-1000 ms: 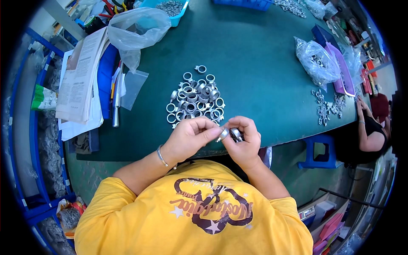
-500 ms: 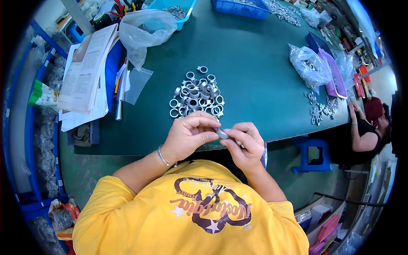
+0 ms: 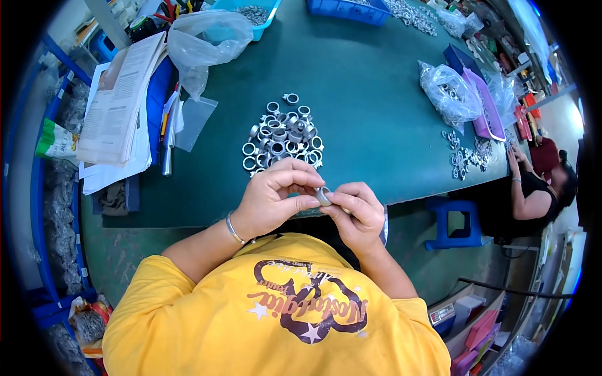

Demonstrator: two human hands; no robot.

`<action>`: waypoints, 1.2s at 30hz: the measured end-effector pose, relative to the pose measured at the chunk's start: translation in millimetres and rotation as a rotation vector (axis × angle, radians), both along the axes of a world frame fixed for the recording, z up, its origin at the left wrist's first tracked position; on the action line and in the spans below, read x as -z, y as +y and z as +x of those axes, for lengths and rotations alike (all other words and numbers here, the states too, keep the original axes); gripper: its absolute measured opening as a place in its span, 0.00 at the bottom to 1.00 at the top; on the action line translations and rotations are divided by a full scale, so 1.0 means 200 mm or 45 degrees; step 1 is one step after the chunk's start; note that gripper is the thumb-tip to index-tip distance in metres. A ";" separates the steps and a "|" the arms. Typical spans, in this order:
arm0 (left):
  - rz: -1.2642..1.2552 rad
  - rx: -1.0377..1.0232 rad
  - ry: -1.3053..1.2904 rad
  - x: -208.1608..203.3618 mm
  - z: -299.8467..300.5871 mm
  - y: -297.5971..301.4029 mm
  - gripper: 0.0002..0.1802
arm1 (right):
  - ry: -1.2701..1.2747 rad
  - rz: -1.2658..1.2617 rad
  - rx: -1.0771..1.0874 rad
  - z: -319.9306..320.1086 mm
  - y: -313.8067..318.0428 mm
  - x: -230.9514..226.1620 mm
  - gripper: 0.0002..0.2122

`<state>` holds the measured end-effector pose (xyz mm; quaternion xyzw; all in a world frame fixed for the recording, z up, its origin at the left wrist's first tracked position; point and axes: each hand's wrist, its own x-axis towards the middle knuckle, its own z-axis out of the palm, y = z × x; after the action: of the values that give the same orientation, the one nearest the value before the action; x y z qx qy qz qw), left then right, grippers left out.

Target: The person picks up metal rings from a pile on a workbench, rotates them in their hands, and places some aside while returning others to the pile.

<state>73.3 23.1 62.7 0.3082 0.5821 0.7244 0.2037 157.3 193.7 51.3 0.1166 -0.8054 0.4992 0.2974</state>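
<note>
Between both hands, just in front of the table's near edge, I hold one grey metal ring (image 3: 323, 196). The thumb and fingers of my left hand (image 3: 281, 193) pinch its left side. My right hand (image 3: 357, 214) grips the same ring from the right, thumb and fingertips pressed on it. Fingertips cover part of the ring, so its full shape is hidden. A pile of similar metal rings (image 3: 279, 139), several with small lugs, lies on the table just beyond my left hand. One loose ring (image 3: 290, 98) sits at the pile's far end.
Papers (image 3: 119, 106), pens and a clear bag (image 3: 204, 47) lie at the left of the green table (image 3: 351, 113). Blue bins (image 3: 348, 11) stand at the back. At the right are a purple tray (image 3: 486, 106), small parts, a blue stool (image 3: 456, 222) and a seated person (image 3: 533, 194).
The ring has turned between my fingers, and its opening shows more now. Both hands still hold it. The whole view has shifted slightly.
</note>
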 end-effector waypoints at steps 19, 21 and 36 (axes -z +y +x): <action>-0.104 -0.131 -0.086 0.11 -0.18 0.00 0.09 | -0.331 -0.617 0.668 -0.39 0.80 -0.17 0.05; -0.090 -0.137 -0.103 0.11 -0.19 0.00 0.09 | -0.137 -0.722 0.829 -0.54 1.09 -0.22 0.10; -1.074 -0.173 0.983 0.23 -0.28 -0.16 0.68 | -1.593 -1.156 -0.166 0.50 0.91 0.29 0.10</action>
<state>17.1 -8.3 17.5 0.4041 0.8713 0.2761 0.0347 257.5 376.4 -7.7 -0.2733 -0.5315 0.7698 -0.2242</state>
